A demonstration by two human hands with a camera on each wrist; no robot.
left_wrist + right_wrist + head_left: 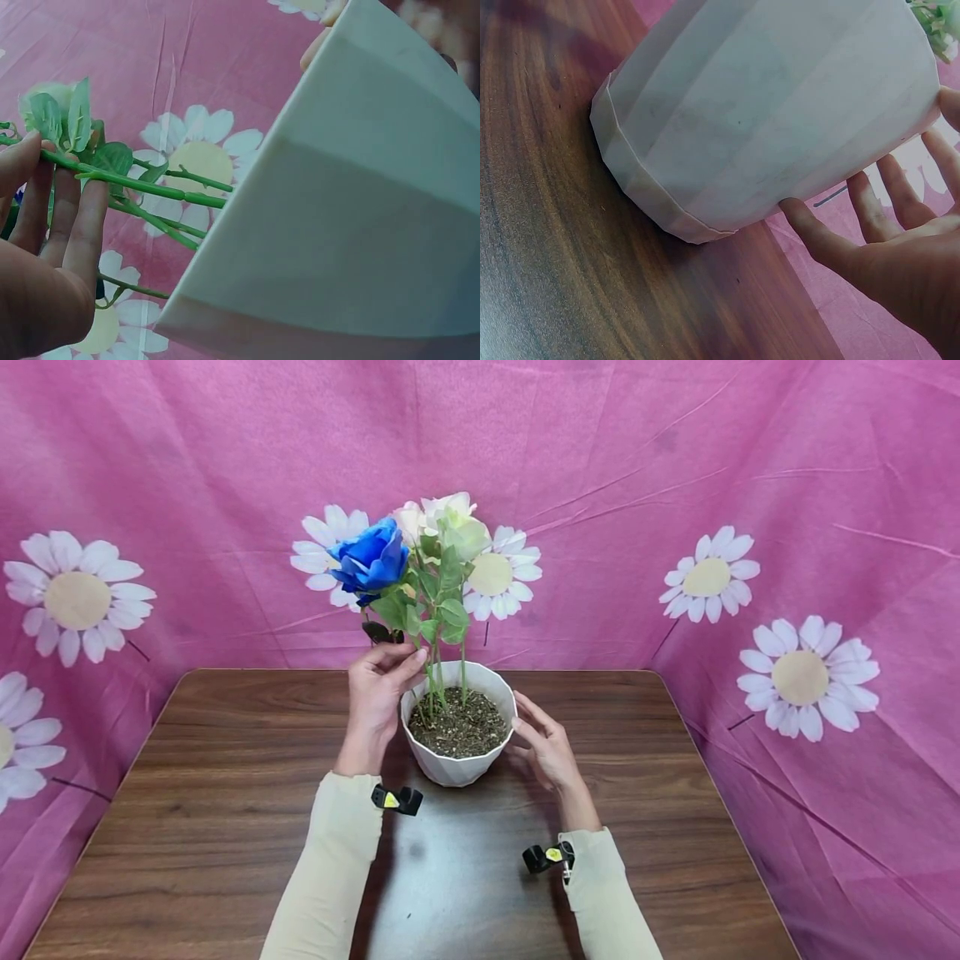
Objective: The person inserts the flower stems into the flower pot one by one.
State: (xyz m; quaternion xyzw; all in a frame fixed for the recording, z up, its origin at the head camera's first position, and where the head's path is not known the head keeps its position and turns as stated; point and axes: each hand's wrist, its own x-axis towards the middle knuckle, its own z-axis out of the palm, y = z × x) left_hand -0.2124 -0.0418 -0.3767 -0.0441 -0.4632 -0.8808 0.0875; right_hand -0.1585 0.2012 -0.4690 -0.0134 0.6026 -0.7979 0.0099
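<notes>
A white faceted flowerpot [459, 770] stands on the wooden table, with dark soil [465, 727] inside. Several artificial-looking flowers rise from the soil, among them a blue rose [371, 560] leaning left and pale white-pink roses [450, 518]. At the pot's left rim, my left hand [378, 689] pinches a green stem [127, 178] between thumb and fingers; which bloom that stem bears I cannot tell. My right hand [551, 752] rests its fingertips against the pot's right side, fingers spread and fairly straight, as the right wrist view also shows on the pot wall [742, 112].
The brown wooden table [240, 793] spreads around the pot. Pink cloth [585, 427] printed with white daisies hangs behind and on both sides. Each sleeve cuff carries a small black camera, one at the left wrist [397, 800] and one at the right [547, 857].
</notes>
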